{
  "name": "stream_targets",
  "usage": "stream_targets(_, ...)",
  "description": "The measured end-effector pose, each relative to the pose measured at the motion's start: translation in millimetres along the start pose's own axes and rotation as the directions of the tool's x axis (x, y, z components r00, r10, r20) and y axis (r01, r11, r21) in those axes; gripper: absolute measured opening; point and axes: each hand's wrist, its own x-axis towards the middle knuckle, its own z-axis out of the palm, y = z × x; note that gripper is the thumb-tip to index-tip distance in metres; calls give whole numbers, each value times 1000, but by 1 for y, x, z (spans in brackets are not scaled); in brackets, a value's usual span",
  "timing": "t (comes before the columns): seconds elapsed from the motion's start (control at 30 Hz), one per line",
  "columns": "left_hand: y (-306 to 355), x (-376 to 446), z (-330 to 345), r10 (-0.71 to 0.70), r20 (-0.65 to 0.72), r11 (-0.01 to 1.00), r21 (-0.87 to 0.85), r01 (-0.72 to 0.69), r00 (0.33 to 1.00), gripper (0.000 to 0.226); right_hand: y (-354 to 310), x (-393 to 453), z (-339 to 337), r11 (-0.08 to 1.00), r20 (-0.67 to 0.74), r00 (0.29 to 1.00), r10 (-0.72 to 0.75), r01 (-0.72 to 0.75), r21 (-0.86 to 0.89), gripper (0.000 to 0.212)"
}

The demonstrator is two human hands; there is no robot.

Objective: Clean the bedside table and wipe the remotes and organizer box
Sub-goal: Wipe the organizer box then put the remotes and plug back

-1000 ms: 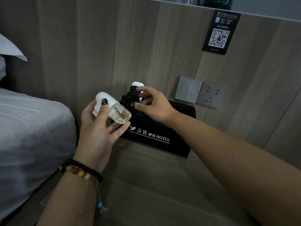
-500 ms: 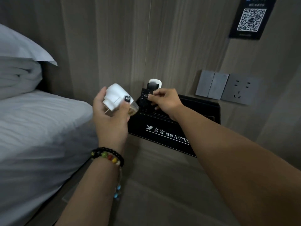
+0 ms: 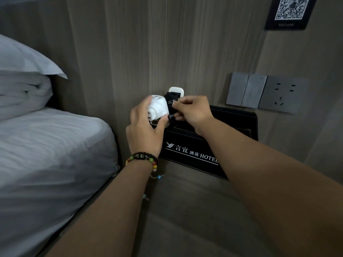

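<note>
Over the black organizer box (image 3: 194, 154) on the counter (image 3: 185, 210), my right hand (image 3: 193, 112) is pinching the light, rigid black remote (image 3: 171, 98) by its edges, while my left hand (image 3: 144, 130) is gripping a white plug-in device (image 3: 157, 106).

The scene is seen through a single wide-angle view, taken from head height and aimed forward and down. The wood-grain desk (image 3: 194, 219) is looked at steeply from close by, with both forearms entering from the near edge. The grey wood-panelled wall (image 3: 130, 52) fills the far side. The white-sheeted bed (image 3: 46, 154) is cut by the left edge, the black QR-code plaque (image 3: 289, 12) by the top. Straight lines are bowed toward the borders.
</note>
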Motion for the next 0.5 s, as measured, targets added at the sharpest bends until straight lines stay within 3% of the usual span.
stream_targets(0.17, -1, -1, 0, 92, 52, 979, 178, -100, 994, 57, -1, -2, 2, 998, -4, 1000, -14, 14, -55, 8)
stream_targets(0.33, -1, 1, 0, 170, -1, 954, 251, -164, 985, 53, -1, -1, 1, 999, -33, 999, -41, 40, -17, 6)
stream_targets(0.5, 0, 3, -1, 156, 12, 948, 280, -153, 988, 52, -1, 0, 1, 1000, -30, 999, -25, 26, 17, 7)
